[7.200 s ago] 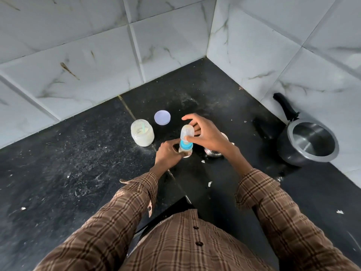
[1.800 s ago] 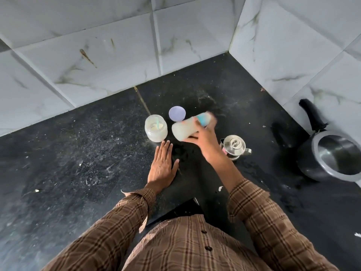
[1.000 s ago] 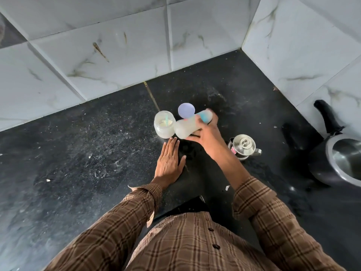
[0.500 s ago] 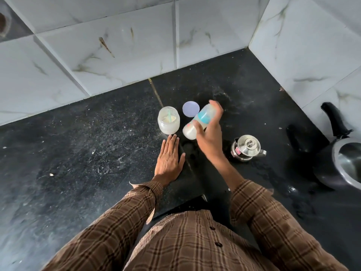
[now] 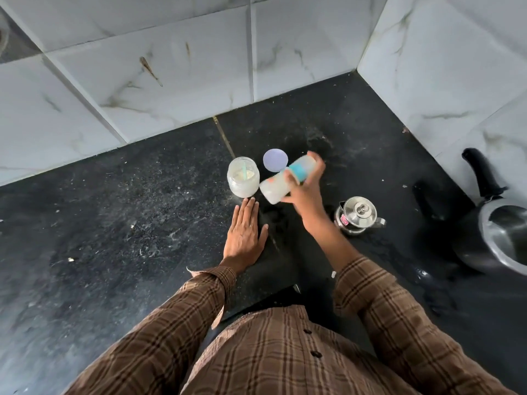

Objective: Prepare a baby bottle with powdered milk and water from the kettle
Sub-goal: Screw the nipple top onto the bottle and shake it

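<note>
One view, from the head, is all we have: our right hand (image 5: 303,192) holds the baby bottle (image 5: 286,182) off the black counter (image 5: 114,223), fingers curled around its blue collar. Its long axis lies nearly level, milky base toward the powder jar (image 5: 243,180), capped teat end away to the right. Our left hand (image 5: 244,236) rests flat on the counter just below, fingers straight and together. We judge mixing is underway; the kettle (image 5: 358,219) stands to the right, nearer the holding hand
</note>
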